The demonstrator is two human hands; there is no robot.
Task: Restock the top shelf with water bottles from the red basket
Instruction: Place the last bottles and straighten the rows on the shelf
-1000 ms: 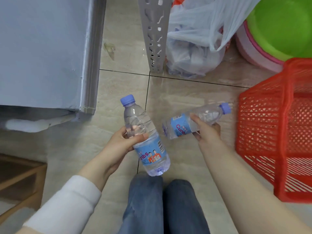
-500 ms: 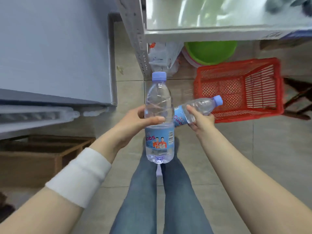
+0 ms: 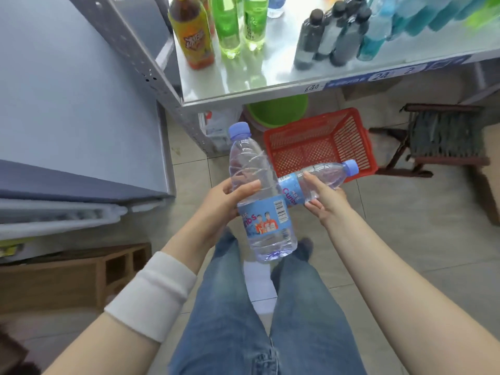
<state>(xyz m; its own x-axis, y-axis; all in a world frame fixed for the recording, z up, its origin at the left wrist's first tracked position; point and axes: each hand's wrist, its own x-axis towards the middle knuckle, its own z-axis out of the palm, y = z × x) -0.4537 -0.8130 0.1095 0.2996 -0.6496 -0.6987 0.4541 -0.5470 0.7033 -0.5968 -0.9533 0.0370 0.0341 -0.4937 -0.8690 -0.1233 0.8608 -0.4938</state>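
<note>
Both hands are full here. The left hand has its grip wrapped around the middle of a water bottle, thumb across the front just above the blue label, and the bottle stands nearly upright with its lilac cap tipped a bit to the left. The right hand has its grip closed on a second water bottle, which lies almost sideways, cap pointing right and up, with its label end tucked behind the first bottle so the two look like they're touching or very close.

Both bottles are held out in front of the person, above the jeans and below the front edge of the metal shelf. The red basket sits on the tiled floor just under that shelf edge, right behind the sideways bottle, and looks empty from this angle. On the shelf there's an orange drink bottle, a couple of green ones, some dark ones and blurry blue ones to the right.
</note>
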